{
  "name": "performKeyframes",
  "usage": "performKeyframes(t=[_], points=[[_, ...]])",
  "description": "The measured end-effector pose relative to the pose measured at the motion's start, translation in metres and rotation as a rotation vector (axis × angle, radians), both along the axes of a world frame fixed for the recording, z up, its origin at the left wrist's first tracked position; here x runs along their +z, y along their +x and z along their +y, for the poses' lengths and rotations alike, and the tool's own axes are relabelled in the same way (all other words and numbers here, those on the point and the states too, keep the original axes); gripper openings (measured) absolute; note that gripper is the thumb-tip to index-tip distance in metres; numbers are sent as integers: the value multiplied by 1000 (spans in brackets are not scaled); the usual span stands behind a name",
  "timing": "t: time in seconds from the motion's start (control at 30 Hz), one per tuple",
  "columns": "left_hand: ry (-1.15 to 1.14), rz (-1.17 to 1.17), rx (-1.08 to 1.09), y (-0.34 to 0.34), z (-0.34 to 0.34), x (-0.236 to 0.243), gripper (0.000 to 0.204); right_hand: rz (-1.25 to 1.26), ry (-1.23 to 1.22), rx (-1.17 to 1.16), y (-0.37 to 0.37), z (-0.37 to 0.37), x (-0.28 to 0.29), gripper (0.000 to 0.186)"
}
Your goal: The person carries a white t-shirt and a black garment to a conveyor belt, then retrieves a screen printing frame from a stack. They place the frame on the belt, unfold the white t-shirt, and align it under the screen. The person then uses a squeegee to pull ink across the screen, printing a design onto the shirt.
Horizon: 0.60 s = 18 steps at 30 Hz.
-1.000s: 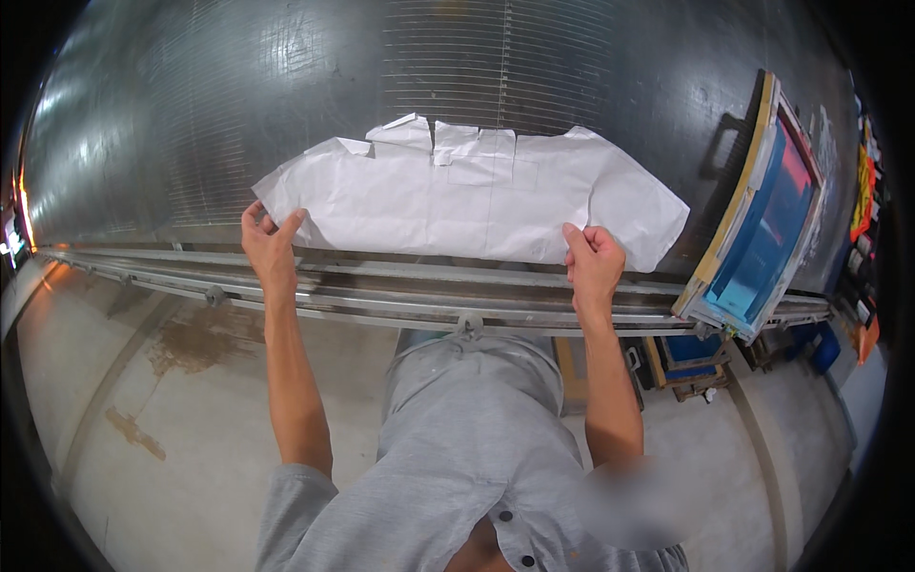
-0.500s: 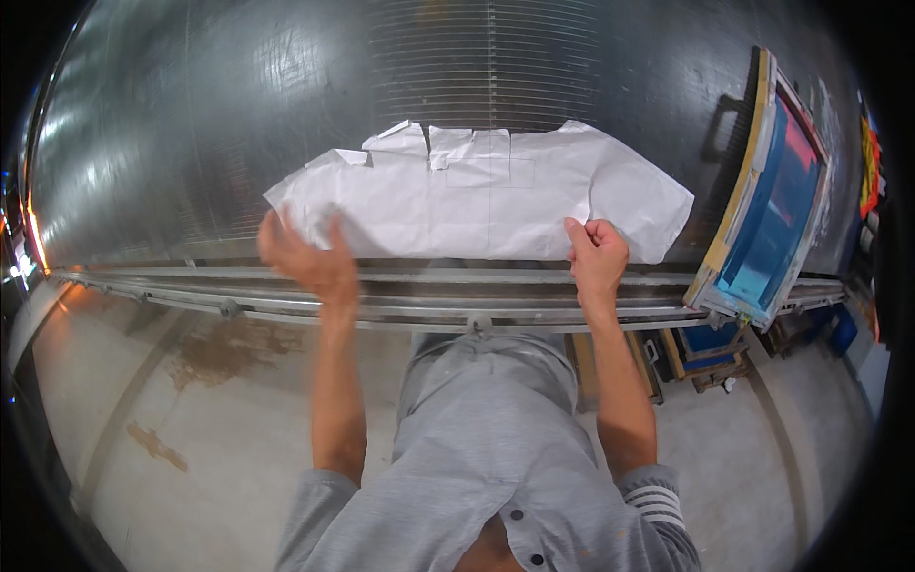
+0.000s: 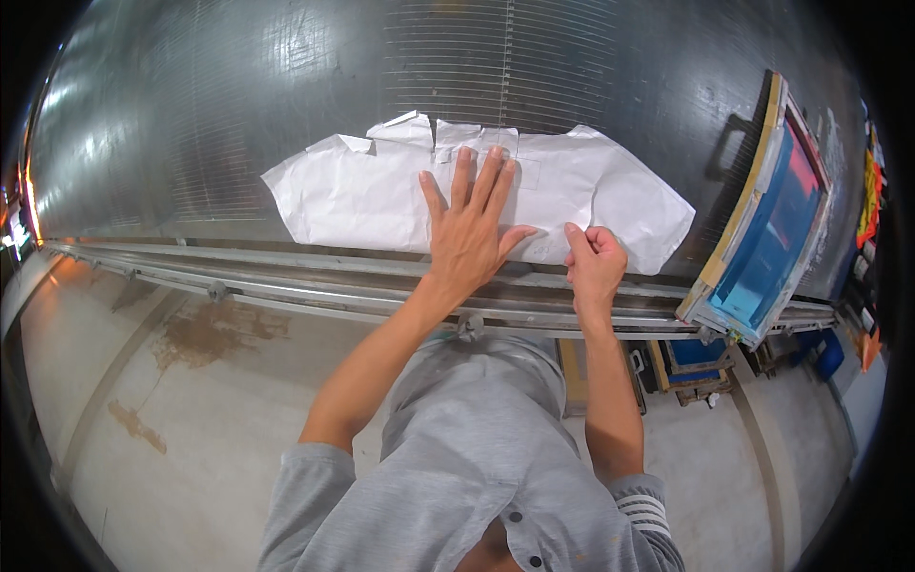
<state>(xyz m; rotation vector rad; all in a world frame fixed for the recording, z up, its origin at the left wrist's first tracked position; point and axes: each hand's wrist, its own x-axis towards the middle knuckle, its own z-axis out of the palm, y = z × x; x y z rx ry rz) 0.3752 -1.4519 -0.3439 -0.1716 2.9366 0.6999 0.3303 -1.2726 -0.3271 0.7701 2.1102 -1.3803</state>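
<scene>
A white paper sheet [image 3: 353,195], creased and ragged along its far edge, lies across the near side of the dark table. Faint pencil-like lines show on it. My left hand [image 3: 470,224] rests flat on the middle of the paper, fingers spread and palm down. Just right of it, at the paper's near edge, my right hand [image 3: 599,262] is closed, thumb against curled forefinger, pinching a raised fold of the sheet.
The dark tabletop [image 3: 315,86] carries fine ruled lines. A framed screen with blue mesh [image 3: 774,229] leans over the table's right edge. Metal rails [image 3: 324,275] run along the near edge. Below on the right are more frames [image 3: 698,355].
My left hand has moved right from the paper's left end and now lies flat on its middle. My right hand keeps its pinch. The view has shifted slightly.
</scene>
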Motion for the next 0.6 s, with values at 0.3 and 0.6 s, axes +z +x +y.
performKeyframes(t=[0.3, 0.6], points=[[-22, 16, 74, -15, 2, -1, 82, -15, -13, 12, -3, 1, 1, 24], [-55, 26, 102, -17, 10, -10, 79, 93, 38, 107, 1, 4, 2, 22]])
